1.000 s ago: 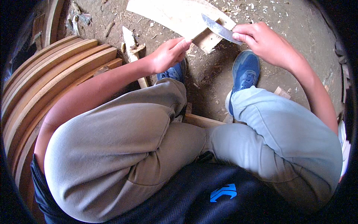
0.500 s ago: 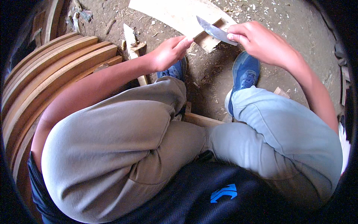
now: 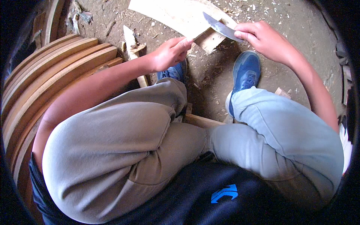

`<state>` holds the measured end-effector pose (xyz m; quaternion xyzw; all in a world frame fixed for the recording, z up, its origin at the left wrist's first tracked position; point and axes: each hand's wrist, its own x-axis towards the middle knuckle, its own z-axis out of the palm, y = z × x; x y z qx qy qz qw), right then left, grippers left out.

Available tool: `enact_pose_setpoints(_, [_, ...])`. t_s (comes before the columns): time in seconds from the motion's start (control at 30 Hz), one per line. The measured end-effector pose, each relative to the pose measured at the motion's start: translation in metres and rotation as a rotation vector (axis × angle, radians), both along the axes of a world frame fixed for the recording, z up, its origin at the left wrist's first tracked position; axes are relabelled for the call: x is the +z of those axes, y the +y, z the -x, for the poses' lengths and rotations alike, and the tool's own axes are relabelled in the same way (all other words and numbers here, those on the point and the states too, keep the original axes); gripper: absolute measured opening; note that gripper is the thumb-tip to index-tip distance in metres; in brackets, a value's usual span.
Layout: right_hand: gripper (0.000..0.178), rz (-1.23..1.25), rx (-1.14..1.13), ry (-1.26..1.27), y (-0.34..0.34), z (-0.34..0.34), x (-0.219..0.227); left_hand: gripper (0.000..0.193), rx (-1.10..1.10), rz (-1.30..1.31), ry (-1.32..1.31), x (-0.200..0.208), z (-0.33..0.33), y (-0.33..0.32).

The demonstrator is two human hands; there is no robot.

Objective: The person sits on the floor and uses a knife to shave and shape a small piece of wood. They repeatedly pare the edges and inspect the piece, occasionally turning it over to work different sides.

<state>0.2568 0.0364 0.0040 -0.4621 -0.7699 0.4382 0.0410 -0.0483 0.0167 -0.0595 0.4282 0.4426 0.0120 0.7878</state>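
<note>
My right hand [image 3: 264, 39] is closed round the handle end of a knife [image 3: 220, 27]. Its bare, slightly curved blade points up and to the left. My left hand [image 3: 171, 53] pinches the near end of a thin strip of wood [image 3: 202, 33] between thumb and fingers. The strip slants up to the right, and the blade lies across or just over its far end; whether they touch I cannot tell. Beneath both is a wide pale wooden board [image 3: 168, 13] on the ground. The knife's handle is hidden in my fist.
Curved wooden pieces [image 3: 71, 62] stand stacked close by my left arm. A split stick of wood [image 3: 131, 47] lies by my left shoe [image 3: 172, 72]. My right shoe [image 3: 246, 69] is planted below the knife. Shavings and chips litter the dirt floor [image 3: 281, 22].
My right hand has shifted a little to the right, drawing the knife with it along the strip. My left hand has barely moved.
</note>
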Motion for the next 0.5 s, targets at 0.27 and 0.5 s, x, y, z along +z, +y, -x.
enact_pose_setpoints(0.27, [0.026,-0.040,0.010,-0.131,-0.011,-0.002,0.007,0.046,0.007,-0.030,-0.021,-0.004,-0.004,0.001])
enact_pose_setpoints(0.5, [0.025,-0.095,0.019,-0.073,-0.010,0.010,0.001,0.045,-0.029,-0.030,0.008,0.004,0.001,0.001])
